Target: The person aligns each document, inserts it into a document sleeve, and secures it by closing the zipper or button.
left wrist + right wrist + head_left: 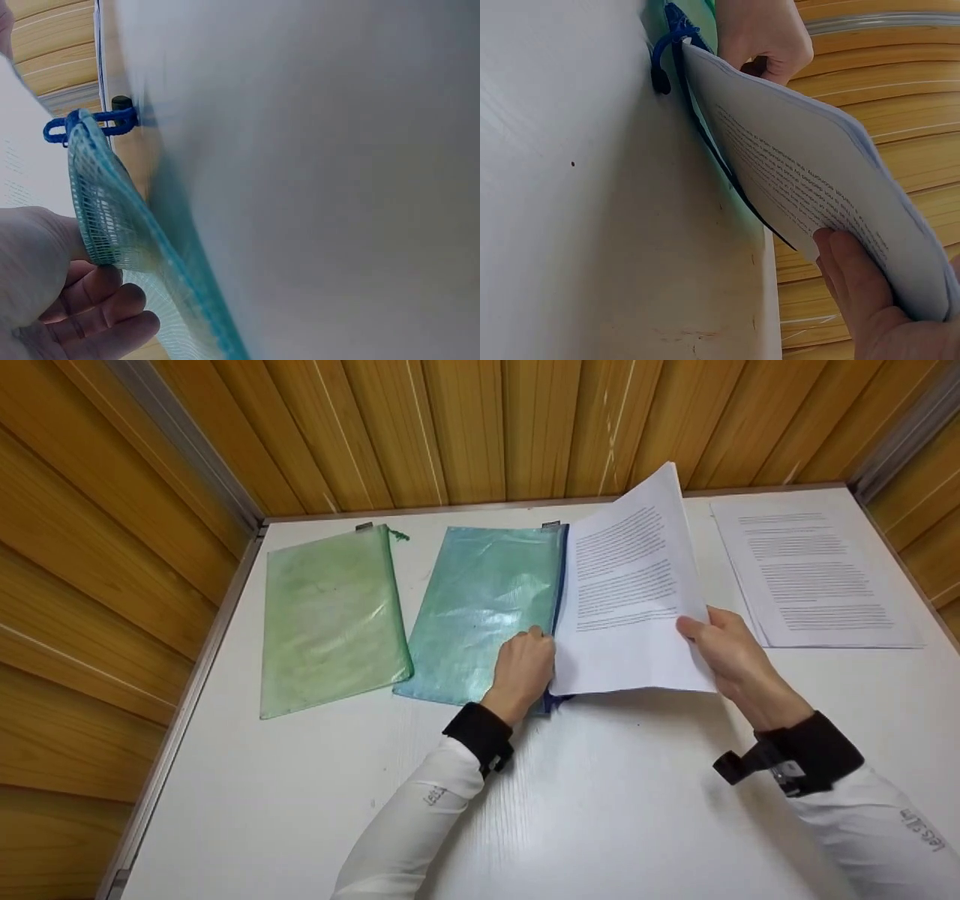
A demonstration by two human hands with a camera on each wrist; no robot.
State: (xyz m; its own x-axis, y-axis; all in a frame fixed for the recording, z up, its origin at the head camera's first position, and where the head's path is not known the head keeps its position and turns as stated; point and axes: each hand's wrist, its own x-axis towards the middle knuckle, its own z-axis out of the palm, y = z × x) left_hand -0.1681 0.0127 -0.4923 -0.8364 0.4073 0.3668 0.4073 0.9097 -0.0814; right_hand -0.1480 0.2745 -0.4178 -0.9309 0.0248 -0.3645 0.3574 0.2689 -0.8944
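A blue-green mesh zipper pouch [487, 600] lies mid-table, its dark blue zipper edge to the right. My left hand [525, 664] pinches the pouch's open edge; the left wrist view shows the mesh [105, 214] lifted between thumb and fingers, beside the blue zipper cord [90, 126]. My right hand [731, 649] grips the right edge of a stack of printed sheets [630, 652], thumb on top and fingers beneath. The stack is tilted, its left edge right at the pouch's mouth. From the right wrist view, a corner of the sheets [787, 135] sits just inside the zipper edge.
A light green mesh zipper pouch [330, 622] lies at the left, its corner close to the blue-green pouch. Another stack of printed sheets [817, 577] lies at the right back. A wood-patterned wall [465, 435] rises behind the white table [600, 817].
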